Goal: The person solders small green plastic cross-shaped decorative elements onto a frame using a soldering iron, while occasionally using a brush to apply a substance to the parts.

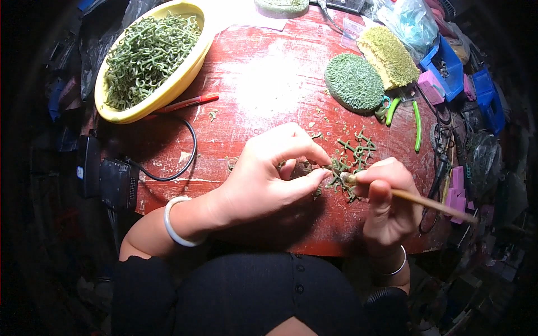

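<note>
My left hand (280,168) is closed in a pinch, thumb against forefinger, on a small green piece (332,166) mostly hidden by the fingertips. My right hand (386,201) grips a thin wooden-handled tool (431,205) that looks like a small brush, its pale tip close to the left fingertips. The handle slants out to the right and is a little blurred. Loose curled green pieces (361,148) lie scattered on the red table just beyond and between both hands.
A yellow basin (207,47) heaped with curled green pieces stands far left, a red pen (193,102) beside it. A round green pad (354,84) and a yellow-green block (388,57) lie far right. Green-handled pliers (417,126), blue bins (445,67) and a black cable (193,147) edge the red table (241,73).
</note>
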Demonstrator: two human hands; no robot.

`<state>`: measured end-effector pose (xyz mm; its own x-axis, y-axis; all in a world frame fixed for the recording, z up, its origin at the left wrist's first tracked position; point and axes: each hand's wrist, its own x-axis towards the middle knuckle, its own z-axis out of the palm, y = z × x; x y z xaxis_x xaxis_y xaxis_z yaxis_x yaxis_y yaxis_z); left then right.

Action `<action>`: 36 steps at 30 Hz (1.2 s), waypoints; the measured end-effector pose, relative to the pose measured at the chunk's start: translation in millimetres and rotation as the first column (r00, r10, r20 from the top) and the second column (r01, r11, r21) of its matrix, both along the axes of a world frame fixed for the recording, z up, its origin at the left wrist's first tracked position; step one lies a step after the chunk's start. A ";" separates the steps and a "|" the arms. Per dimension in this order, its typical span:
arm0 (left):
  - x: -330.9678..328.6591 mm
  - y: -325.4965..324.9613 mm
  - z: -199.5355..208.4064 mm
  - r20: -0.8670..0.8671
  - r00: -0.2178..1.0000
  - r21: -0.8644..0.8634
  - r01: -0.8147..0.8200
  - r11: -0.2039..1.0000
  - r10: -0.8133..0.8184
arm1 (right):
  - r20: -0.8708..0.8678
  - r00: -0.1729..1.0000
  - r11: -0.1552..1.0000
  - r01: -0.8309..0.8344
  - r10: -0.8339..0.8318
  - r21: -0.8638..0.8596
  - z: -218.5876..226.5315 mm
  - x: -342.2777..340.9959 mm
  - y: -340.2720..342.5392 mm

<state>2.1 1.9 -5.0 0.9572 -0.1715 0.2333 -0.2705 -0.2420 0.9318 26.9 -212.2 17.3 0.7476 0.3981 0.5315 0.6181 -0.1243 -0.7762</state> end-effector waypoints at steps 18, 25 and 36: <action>-0.2 -1.1 6.0 -0.129 0.990 -0.039 -0.054 0.998 0.049 | 0.303 0.953 0.972 0.065 0.006 -0.224 6.8 0.3 0.2; 0.5 1.3 -3.2 0.084 0.996 0.099 -0.051 0.994 0.043 | 0.319 0.948 0.967 0.080 0.002 -0.244 5.1 -1.2 2.9; -1.8 1.3 6.3 0.050 0.997 0.154 -0.065 0.986 0.058 | 0.318 0.948 0.954 0.079 0.017 -0.289 2.6 -2.3 4.7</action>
<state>0.3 3.2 1.3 0.9560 -0.1504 0.2518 -0.2917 -0.4006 0.8686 24.5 -207.6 19.9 0.5766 0.5517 0.6026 0.8152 -0.3398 -0.4690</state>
